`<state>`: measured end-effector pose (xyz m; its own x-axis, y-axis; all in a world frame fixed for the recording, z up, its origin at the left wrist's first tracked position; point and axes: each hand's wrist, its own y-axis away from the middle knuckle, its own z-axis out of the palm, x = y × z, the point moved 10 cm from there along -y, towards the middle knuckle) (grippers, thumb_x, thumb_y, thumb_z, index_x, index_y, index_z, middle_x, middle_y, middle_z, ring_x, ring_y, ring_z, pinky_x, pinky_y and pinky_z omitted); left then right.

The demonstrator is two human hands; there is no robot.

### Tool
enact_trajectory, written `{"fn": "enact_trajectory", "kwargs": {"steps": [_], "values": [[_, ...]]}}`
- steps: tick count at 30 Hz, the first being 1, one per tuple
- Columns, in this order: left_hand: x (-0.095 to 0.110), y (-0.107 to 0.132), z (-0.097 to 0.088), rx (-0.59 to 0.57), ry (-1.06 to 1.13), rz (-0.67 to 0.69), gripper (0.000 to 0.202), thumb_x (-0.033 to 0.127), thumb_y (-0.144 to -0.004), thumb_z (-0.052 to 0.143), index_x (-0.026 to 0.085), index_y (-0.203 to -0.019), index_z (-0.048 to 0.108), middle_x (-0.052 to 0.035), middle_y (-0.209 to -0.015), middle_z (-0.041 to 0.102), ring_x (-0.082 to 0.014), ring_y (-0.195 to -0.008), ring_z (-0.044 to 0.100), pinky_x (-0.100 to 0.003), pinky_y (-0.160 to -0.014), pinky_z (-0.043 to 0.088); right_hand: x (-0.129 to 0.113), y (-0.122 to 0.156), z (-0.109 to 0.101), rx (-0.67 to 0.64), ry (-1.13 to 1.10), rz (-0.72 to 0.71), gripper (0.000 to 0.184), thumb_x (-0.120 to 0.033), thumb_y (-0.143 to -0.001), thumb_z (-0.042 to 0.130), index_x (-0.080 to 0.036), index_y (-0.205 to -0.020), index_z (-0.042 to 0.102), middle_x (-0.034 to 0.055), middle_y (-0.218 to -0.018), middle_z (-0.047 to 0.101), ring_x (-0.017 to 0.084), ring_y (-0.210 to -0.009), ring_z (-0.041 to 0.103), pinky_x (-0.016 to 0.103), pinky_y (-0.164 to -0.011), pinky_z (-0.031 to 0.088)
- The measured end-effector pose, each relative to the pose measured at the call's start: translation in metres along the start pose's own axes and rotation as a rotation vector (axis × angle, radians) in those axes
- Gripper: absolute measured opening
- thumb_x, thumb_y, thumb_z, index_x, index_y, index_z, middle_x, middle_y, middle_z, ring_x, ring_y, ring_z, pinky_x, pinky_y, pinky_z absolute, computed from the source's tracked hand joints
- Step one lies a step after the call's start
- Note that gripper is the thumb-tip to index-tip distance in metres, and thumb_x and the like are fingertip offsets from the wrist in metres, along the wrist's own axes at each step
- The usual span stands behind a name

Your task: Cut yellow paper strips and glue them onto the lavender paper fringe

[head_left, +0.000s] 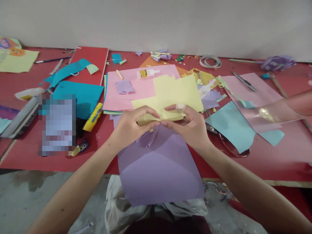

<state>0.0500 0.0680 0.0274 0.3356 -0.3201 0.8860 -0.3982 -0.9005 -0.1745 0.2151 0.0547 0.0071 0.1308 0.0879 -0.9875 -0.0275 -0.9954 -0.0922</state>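
A pale yellow sheet of paper (pixel 180 91) has its near edge between the fingers of both hands. My left hand (pixel 134 122) pinches this edge with thumb and forefinger. Close beside it, thumb tips almost meeting, my right hand (pixel 191 125) pinches the same edge; a white wrap circles one of its fingers. The edge looks bent or curled there. Under the hands a large purple sheet (pixel 161 172) hangs past the table edge, with a small curled purple strip (pixel 152 138) near the thumbs. Pink paper (pixel 143 89) lies beneath the yellow sheet, bearing a small glue bottle (pixel 146 73).
At left are a yellow glue stick (pixel 93 117), blue paper (pixel 85 94) and a blurred-out rectangular object (pixel 58 125). Scissors (pixel 211 128) lie partly under light blue paper (pixel 234 126). Another person's blurred arm (pixel 287 105) reaches in from the right, near a pen (pixel 244 81).
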Motion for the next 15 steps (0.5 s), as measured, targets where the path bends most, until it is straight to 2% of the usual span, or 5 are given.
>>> {"fn": "enact_trajectory", "kwargs": {"steps": [4, 7, 10, 15], "values": [[0.002, 0.001, -0.003, 0.072, 0.034, 0.027, 0.020, 0.039, -0.085, 0.078, 0.023, -0.095, 0.072, -0.0010, -0.095, 0.076, -0.0136, -0.071, 0.071, -0.024, -0.069, 0.056, -0.001, 0.001, -0.001, 0.022, -0.042, 0.035, 0.041, -0.042, -0.067, 0.092, -0.021, -0.098, 0.075, -0.0013, -0.067, 0.074, 0.019, -0.060, 0.074, 0.035, -0.062, 0.067], [-0.006, 0.000, -0.004, 0.082, 0.148, -0.038, 0.024, 0.042, -0.085, 0.077, 0.021, -0.094, 0.070, -0.0036, -0.100, 0.074, -0.0174, -0.076, 0.074, -0.024, -0.065, 0.057, -0.001, -0.002, -0.001, -0.020, -0.080, 0.051, 0.038, -0.038, -0.073, 0.089, -0.020, -0.104, 0.077, -0.0002, -0.069, 0.077, 0.020, -0.062, 0.077, 0.037, -0.067, 0.069], [-0.016, -0.002, 0.002, 0.012, 0.323, -0.136, 0.026, 0.041, -0.084, 0.078, 0.021, -0.096, 0.068, -0.0036, -0.099, 0.073, -0.0194, -0.075, 0.076, -0.026, -0.061, 0.059, 0.000, -0.007, -0.001, -0.072, -0.118, 0.062, 0.034, -0.036, -0.077, 0.086, -0.021, -0.107, 0.079, 0.0002, -0.071, 0.078, 0.022, -0.067, 0.079, 0.038, -0.070, 0.070], [-0.017, 0.001, 0.009, -0.134, 0.522, -0.192, 0.024, 0.029, -0.085, 0.076, 0.024, -0.106, 0.067, 0.0011, -0.087, 0.072, -0.0198, -0.079, 0.076, -0.038, -0.080, 0.066, 0.002, -0.012, -0.006, -0.127, -0.136, 0.067, 0.027, -0.042, -0.085, 0.079, -0.027, -0.107, 0.080, -0.0002, -0.073, 0.079, 0.022, -0.070, 0.080, 0.037, -0.067, 0.070]]}}
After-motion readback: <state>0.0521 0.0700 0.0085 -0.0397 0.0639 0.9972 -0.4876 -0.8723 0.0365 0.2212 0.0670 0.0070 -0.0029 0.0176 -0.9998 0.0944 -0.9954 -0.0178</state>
